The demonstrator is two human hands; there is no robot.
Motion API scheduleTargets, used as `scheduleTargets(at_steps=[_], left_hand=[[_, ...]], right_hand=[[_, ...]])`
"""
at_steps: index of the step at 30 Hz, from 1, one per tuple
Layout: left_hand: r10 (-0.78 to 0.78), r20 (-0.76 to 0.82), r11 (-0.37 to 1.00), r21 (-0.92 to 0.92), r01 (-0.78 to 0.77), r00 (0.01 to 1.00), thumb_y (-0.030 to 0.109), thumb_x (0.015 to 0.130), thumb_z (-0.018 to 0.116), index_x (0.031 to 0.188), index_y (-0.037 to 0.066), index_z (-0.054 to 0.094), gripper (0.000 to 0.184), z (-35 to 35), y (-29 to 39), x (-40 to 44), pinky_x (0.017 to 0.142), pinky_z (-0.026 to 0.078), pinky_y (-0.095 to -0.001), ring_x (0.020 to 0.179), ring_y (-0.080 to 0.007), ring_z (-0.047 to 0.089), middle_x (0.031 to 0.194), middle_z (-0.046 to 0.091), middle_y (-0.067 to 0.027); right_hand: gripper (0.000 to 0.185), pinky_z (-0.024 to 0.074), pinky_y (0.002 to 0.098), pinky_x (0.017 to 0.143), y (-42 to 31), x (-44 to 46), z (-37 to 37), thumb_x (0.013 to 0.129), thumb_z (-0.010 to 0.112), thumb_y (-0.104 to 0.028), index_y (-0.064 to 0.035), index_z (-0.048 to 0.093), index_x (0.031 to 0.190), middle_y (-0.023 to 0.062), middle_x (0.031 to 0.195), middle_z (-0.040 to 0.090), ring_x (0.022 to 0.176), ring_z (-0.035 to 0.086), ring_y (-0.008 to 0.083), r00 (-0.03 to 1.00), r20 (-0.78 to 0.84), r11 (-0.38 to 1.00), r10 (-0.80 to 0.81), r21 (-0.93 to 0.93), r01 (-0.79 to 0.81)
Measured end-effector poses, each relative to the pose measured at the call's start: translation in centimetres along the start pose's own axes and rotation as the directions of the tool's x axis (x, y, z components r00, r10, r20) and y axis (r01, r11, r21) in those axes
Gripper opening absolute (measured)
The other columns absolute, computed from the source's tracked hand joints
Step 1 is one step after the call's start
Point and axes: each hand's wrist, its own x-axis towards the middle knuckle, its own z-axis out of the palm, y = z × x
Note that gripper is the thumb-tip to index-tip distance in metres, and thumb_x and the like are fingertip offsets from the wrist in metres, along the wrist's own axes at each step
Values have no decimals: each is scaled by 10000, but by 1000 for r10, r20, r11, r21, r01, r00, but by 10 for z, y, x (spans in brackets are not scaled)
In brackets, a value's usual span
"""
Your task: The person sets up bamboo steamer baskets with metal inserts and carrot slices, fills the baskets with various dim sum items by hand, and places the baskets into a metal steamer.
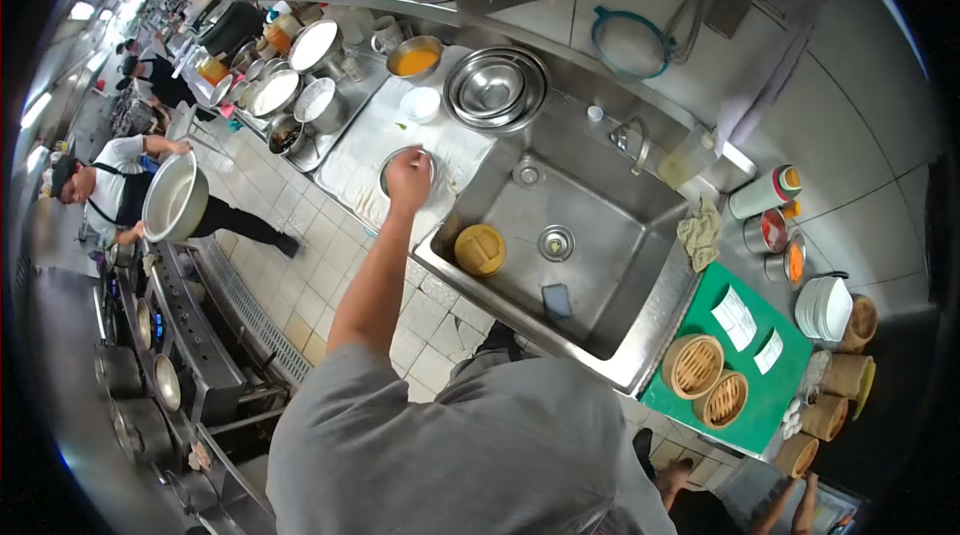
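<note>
My left hand is at the end of my outstretched arm, over a small round metal bowl on the white-covered counter. Its fingers are curled closed, and anything in them is too small or hidden to make out. The hand covers most of the bowl's inside. Just behind it stands a white bowl, and farther back a metal bowl of orange liquid. My right hand does not show; my grey-shirted body fills the bottom of the view.
Right of the counter is a steel sink with a round yellow-brown object inside. Stacked metal bowls stand behind. Bamboo steamers sit on a green board. At left, a person carries a large white tub. Another person's arms show bottom right.
</note>
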Motion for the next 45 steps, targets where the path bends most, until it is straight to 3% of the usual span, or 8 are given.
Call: scheduleTargets(at_steps=[15, 18, 24, 26, 28, 39, 43, 45], left_hand=[[9, 374, 861, 469, -198, 927, 444, 677, 928, 1390, 45, 515, 916, 127, 39, 175, 1027, 504, -485, 1229, -385, 584, 1313, 604, -199], [73, 500, 506, 727, -464, 863, 717, 781, 705, 1078, 49, 757, 733, 170, -28, 214, 892, 528, -504, 1129, -329, 663, 1179, 698, -165], [262, 800, -101, 579, -809, 540, 347, 879, 621, 963, 60, 753, 327, 191, -106, 310, 711, 562, -458, 889, -308, 735, 1006, 762, -164], [511, 780, -94, 468, -879, 361, 224, 887, 646, 784, 113, 771, 196, 170, -77, 312, 665, 581, -457, 753, -219, 728, 835, 750, -111], [500, 426, 797, 115, -593, 754, 128, 900, 602, 1126, -21, 686, 282, 155, -39, 285, 853, 567, -477, 979, -425, 709, 1102, 728, -229], [354, 444, 743, 401, -536, 823, 58, 934, 572, 1319, -3, 620, 393, 119, 87, 192, 838, 555, -547, 1000, -488, 691, 1159, 692, -303], [537, 433, 716, 221, -663, 724, -2, 929, 431, 1403, 63, 603, 508, 138, 65, 210, 801, 553, -567, 930, -496, 702, 1102, 725, -281], [926, -44, 376, 189, -907, 374, 44, 912, 452, 1422, 54, 593, 529, 130, 85, 207, 772, 540, -580, 878, -502, 695, 1067, 733, -279]], right_hand=[[362, 560, 491, 552, 28, -115, 82, 984, 640, -226, -50, 571, 1292, 129, 939, 674, 721, 709, 331, 858, 509, 886, 64, 367, -283], [238, 551, 447, 517, 23, -110, 103, 858, 751, -130, 1, 666, 1038, 162, 789, 680, 598, 687, 264, 911, -52, 912, -409, -9, 409], [437, 572, 353, 551, -53, -204, 63, 910, 757, -280, 12, 670, 1223, 142, 803, 719, 636, 711, 205, 989, 141, 952, -48, 306, 2], [430, 593, 372, 558, -44, -218, 68, 925, 742, -289, 13, 671, 1222, 163, 867, 738, 677, 726, 219, 974, 222, 971, 47, 217, -97], [428, 604, 381, 567, -24, -223, 83, 932, 735, -291, 12, 669, 1227, 174, 909, 742, 710, 735, 232, 949, 292, 966, 120, 186, -180], [385, 626, 403, 651, 49, -163, 101, 963, 671, -321, -75, 683, 1260, 149, 970, 748, 822, 740, 250, 801, 541, 961, 257, -54, -272], [375, 611, 406, 669, 3, -164, 42, 917, 696, -312, -54, 718, 1189, 145, 929, 756, 806, 734, 249, 971, 230, 997, 66, 25, -74], [374, 606, 400, 691, 4, -154, 30, 902, 703, -307, -43, 726, 1165, 147, 915, 758, 807, 733, 245, 996, 90, 995, 7, 103, -16]])
